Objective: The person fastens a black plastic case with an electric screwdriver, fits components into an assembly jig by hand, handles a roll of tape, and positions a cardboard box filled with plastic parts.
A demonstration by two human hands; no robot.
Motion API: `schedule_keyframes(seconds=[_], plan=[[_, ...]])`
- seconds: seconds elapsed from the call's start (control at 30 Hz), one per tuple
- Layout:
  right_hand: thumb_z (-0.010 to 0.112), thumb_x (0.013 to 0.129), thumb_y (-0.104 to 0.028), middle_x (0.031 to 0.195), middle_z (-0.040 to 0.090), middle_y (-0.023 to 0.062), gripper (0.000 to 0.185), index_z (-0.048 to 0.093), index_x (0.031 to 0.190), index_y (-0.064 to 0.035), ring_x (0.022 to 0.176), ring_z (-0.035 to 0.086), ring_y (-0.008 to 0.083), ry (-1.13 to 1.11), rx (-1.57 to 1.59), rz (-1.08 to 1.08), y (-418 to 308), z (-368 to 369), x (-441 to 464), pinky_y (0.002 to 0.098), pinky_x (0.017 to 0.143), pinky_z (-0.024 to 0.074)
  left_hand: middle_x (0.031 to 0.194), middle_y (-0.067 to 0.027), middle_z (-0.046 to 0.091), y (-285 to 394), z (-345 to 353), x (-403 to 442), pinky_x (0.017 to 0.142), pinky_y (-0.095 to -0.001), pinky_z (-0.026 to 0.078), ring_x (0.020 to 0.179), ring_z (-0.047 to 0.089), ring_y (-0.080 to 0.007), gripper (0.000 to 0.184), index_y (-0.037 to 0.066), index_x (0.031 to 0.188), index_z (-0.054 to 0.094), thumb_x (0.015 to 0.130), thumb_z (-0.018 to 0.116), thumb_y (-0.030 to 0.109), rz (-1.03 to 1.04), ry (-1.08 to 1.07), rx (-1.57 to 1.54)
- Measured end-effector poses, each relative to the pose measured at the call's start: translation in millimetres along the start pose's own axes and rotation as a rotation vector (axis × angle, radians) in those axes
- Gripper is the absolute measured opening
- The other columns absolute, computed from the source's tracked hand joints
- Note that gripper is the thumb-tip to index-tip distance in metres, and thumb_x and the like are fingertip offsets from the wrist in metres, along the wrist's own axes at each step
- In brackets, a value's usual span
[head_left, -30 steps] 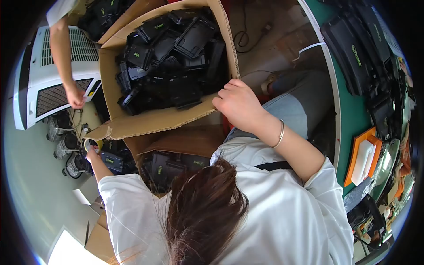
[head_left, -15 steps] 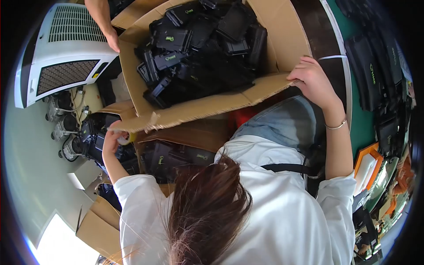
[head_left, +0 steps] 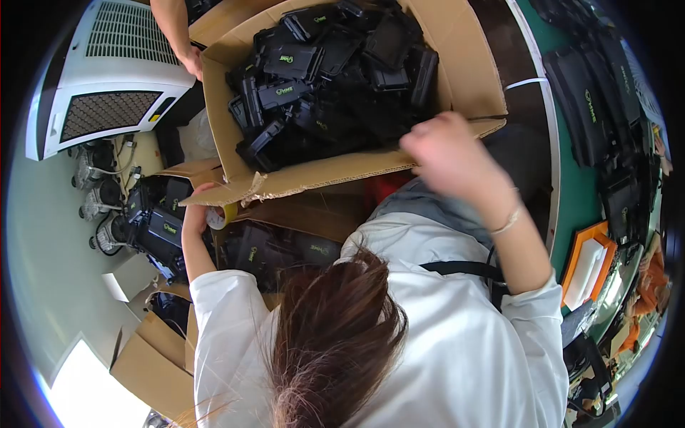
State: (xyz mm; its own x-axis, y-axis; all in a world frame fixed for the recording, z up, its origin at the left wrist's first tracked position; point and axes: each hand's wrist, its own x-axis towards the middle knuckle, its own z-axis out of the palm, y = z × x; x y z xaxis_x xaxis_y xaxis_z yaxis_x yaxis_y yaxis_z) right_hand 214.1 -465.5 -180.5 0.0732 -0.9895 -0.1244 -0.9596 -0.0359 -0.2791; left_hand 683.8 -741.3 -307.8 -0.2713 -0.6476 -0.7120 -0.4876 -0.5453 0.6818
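In front of me stands a large cardboard box [head_left: 467, 53] full of black plastic cases [head_left: 292, 60] with green lettering. My left hand [head_left: 200, 203] is at the left end of the box's near flap [head_left: 321, 182], its fingers partly hidden behind the cardboard. A roll of tape [head_left: 228, 214] with a yellow rim sits in that hand. Over the right part of the same flap is my right hand [head_left: 446, 150], smeared by motion. Its fingers look curled, but whether they grip the cardboard I cannot make out.
Another person's hand [head_left: 191, 63] touches the box's far left corner. A white vented machine [head_left: 118, 93] stands at the left, with small metal motors below it. More black cases [head_left: 160, 221] fill boxes underneath. At the right, cases lie on a green table [head_left: 567, 185].
My right hand has left the flap's right corner and moved left along the edge, the arm following. My left hand, with the tape roll, has shifted slightly right. The box appears shifted slightly right.
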Motion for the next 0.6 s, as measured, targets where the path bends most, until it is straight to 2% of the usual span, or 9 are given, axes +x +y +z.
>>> schedule_keyframes(seconds=[0.03, 0.07, 0.1, 0.17, 0.3, 0.33, 0.43, 0.47, 0.6], plan=[[0.062, 0.068, -0.012, 0.074, 0.062, 0.007, 0.004, 0.06, 0.071, -0.0099, 0.077, 0.062, 0.0246, 0.051, -0.018, -0.065, -21, 16, 8, 0.0387, 0.066, 0.0443, 0.105, -0.0066, 0.062, 4, 6, 4, 0.078, -0.0305, 0.051, 0.097, 0.06, -0.0185, 0.044, 0.004, 0.124, 0.05, 0.081, 0.057, -0.002, 0.003, -0.018, -0.006], [0.061, 0.067, -0.012, 0.071, 0.061, 0.006, 0.004, 0.059, 0.069, -0.0098, 0.073, 0.061, 0.0228, 0.088, -0.02, -0.085, -41, 27, 13, 0.0366, 0.063, 0.0444, 0.108, -0.0075, 0.061, -8, 7, 17, 0.077, -0.0333, 0.053, 0.102, 0.059, -0.022, 0.056, 0.007, 0.131, 0.046, 0.077, 0.051, -0.009, 0.179, -0.07, 0.086], [0.061, 0.066, -0.012, 0.067, 0.058, 0.0049, 0.005, 0.058, 0.07, -0.0094, 0.068, 0.059, 0.0213, 0.231, -0.046, -0.079, -58, 45, 20, 0.0347, 0.061, 0.0438, 0.109, -0.0074, 0.061, -2, 17, 19, 0.078, -0.0336, 0.053, 0.103, 0.058, -0.0227, 0.059, 0.008, 0.132, 0.045, 0.076, 0.049, -0.01, 0.198, -0.075, 0.043], [0.06, 0.067, -0.011, 0.068, 0.054, 0.0041, 0.007, 0.057, 0.072, -0.0087, 0.067, 0.056, 0.0206, 0.224, -0.051, 0.016, -65, 51, 22, 0.0337, 0.061, 0.0429, 0.111, -0.0072, 0.06, 16, 41, 21, 0.08, -0.0344, 0.053, 0.106, 0.058, -0.024, 0.065, 0.01, 0.134, 0.044, 0.073, 0.047, -0.012, 0.234, -0.089, -0.032], [0.059, 0.067, -0.009, 0.072, 0.052, 0.0045, 0.01, 0.055, 0.077, -0.008, 0.071, 0.054, 0.0208, 0.248, 0.057, 0.075, -59, 55, 20, 0.0334, 0.062, 0.0425, 0.097, -0.0034, 0.061, 24, 31, 83, 0.072, -0.0273, 0.049, 0.091, 0.058, -0.0167, 0.037, 0.009, 0.116, 0.054, 0.08, 0.054, -0.002, 0.261, -0.013, 0.185], [0.059, 0.067, -0.009, 0.072, 0.052, 0.0045, 0.011, 0.055, 0.078, -0.0081, 0.071, 0.054, 0.0207, 0.256, 0.051, 0.069, -60, 57, 19, 0.0335, 0.063, 0.0427, 0.088, -0.0021, 0.059, 26, 29, 95, 0.065, -0.024, 0.046, 0.08, 0.056, -0.0121, 0.019, 0.008, 0.104, 0.055, 0.085, 0.055, 0.008, 0.303, -0.071, 0.299], [0.06, 0.069, -0.009, 0.074, 0.053, 0.0044, 0.012, 0.056, 0.08, -0.0084, 0.074, 0.054, 0.0214, 0.233, 0.041, 0.058, -57, 55, 16, 0.0343, 0.065, 0.0432, 0.083, -0.0016, 0.058, 23, 22, 108, 0.057, -0.0247, 0.045, 0.07, 0.056, -0.0107, 0.016, 0.009, 0.102, 0.056, 0.087, 0.054, 0.012, 0.315, -0.094, 0.449], [0.061, 0.069, -0.009, 0.075, 0.053, 0.0044, 0.013, 0.056, 0.081, -0.0085, 0.075, 0.055, 0.0217, 0.217, 0.046, 0.054, -57, 55, 16, 0.0347, 0.066, 0.0434, 0.08, -0.0013, 0.057, 32, 35, 89, 0.051, -0.026, 0.044, 0.064, 0.055, -0.0108, 0.014, 0.01, 0.1, 0.056, 0.087, 0.055, 0.013, 0.204, -0.104, 0.256], [0.068, 0.071, -0.016, 0.078, 0.056, 0.0053, 0.016, 0.058, 0.081, -0.0086, 0.08, 0.056, 0.0237, 0.231, 0.133, 0.09, -48, 42, 5, 0.0377, 0.077, 0.0426, 0.076, -0.0018, 0.057, 9, 32, 97, 0.049, -0.025, 0.043, 0.061, 0.055, -0.0114, 0.013, 0.011, 0.1, 0.055, 0.088, 0.054, 0.015, 0.159, -0.041, 0.02]])
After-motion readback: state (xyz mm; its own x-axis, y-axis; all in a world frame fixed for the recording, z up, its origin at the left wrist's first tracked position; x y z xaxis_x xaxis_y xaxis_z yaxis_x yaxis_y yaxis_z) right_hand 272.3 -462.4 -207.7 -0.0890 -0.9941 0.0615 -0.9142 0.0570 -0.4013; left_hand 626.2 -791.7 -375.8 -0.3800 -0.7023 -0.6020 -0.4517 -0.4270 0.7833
